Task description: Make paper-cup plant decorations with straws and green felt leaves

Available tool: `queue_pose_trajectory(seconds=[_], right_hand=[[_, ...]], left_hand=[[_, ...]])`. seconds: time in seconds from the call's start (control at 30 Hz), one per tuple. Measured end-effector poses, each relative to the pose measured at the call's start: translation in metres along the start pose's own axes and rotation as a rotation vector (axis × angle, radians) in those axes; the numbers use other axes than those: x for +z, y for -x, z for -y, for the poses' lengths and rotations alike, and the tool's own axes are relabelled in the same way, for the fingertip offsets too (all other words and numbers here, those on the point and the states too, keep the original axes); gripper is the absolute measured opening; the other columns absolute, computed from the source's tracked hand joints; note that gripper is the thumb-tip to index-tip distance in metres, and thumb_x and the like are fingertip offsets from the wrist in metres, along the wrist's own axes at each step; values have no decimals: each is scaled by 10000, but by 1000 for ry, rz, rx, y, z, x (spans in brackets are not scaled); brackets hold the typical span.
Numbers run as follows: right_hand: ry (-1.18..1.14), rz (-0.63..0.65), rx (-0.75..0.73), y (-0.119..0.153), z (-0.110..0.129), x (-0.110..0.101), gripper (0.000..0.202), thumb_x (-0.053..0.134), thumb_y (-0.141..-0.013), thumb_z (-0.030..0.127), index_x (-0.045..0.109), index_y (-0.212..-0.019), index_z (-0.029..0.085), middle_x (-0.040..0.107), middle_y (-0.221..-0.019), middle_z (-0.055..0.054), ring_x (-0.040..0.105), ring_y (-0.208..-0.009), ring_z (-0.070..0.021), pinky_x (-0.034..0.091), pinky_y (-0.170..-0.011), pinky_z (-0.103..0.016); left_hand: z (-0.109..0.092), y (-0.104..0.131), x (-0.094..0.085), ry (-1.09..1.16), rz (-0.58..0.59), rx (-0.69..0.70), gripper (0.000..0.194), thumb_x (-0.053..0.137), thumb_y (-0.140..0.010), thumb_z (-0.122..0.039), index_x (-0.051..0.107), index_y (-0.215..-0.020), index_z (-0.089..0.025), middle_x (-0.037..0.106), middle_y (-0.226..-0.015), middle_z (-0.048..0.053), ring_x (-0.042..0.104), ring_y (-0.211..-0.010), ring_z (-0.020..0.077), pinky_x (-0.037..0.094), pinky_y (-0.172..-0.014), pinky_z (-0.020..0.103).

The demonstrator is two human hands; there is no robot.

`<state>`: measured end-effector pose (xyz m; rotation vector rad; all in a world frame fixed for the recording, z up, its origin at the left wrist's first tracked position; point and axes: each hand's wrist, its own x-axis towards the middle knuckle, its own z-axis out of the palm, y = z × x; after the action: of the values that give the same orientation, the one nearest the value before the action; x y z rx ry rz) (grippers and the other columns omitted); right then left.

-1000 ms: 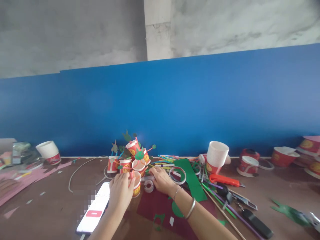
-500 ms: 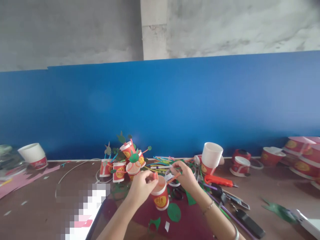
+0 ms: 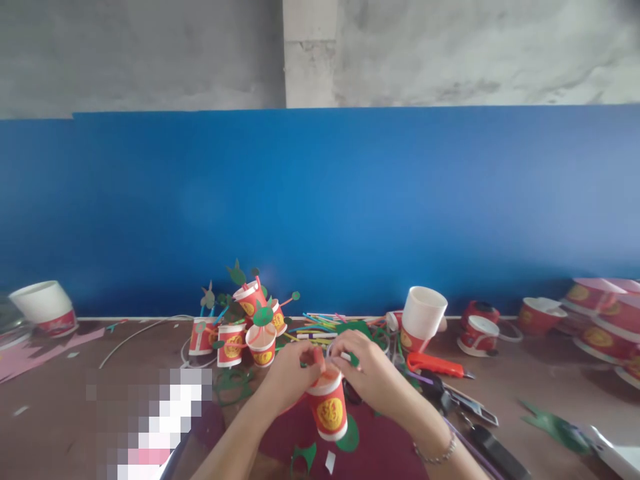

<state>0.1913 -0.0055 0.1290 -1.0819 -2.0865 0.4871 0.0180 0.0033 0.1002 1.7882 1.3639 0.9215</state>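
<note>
In the head view, a red paper cup [image 3: 329, 412] with a yellow emblem leans slightly in front of me. My left hand [image 3: 294, 375] grips it by the left side of its rim, fingers closed. An orange-red straw piece [image 3: 319, 359] stands by the left fingertips at the rim. Across the opening, my right hand [image 3: 364, 363] has its fingertips pinched together at the far right rim; what they hold is too small to make out. Below the cup lie a green paper oval [image 3: 349, 435] and a cut green scrap [image 3: 303, 459].
Several red cups with green paper leaves on straws, one cup [image 3: 231, 345] among them, cluster at left. Loose straws [image 3: 315, 327] lie behind my hands. Stacked white cups [image 3: 424, 310], an orange cutter knife [image 3: 435, 364], a black glue-gun-like tool [image 3: 493, 443] and green scissors [image 3: 555, 423] are at right.
My right hand has moved left and down to the cup rim, and the orange straw sticking out toward it no longer shows. The cup has come slightly nearer and tilted.
</note>
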Motion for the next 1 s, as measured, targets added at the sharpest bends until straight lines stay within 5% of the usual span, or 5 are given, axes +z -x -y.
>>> queue_pose_trajectory(seconds=[0.27,0.7,1.0], right_hand=[[113,-12,83,-3,-12,28,163,507,-752,84,517,-629,190,589,-731,-25,535,-748,-177,397,-685,-273],[29,39,128,-2,-12,25,172,467,-734,104,481,-587,192,583,-702,-20,541,-729,-168,403,-671,-257],[80,-38,149,-2,-18,33,159,470,-739,140,505,-594,192,589,-687,-35,547,-709,-179,412,-653,-269]], left_hand=[[-3,2,1,-54,49,10,114,541,-684,-228,625,-682,-150,637,-691,23,554,-670,160,385,-595,235],[-2,3,5,-69,56,-9,102,539,-662,-206,624,-666,-149,641,-688,15,541,-660,149,383,-590,229],[-3,5,4,-80,53,47,139,530,-708,-243,628,-683,-149,645,-701,13,535,-646,140,366,-575,224]])
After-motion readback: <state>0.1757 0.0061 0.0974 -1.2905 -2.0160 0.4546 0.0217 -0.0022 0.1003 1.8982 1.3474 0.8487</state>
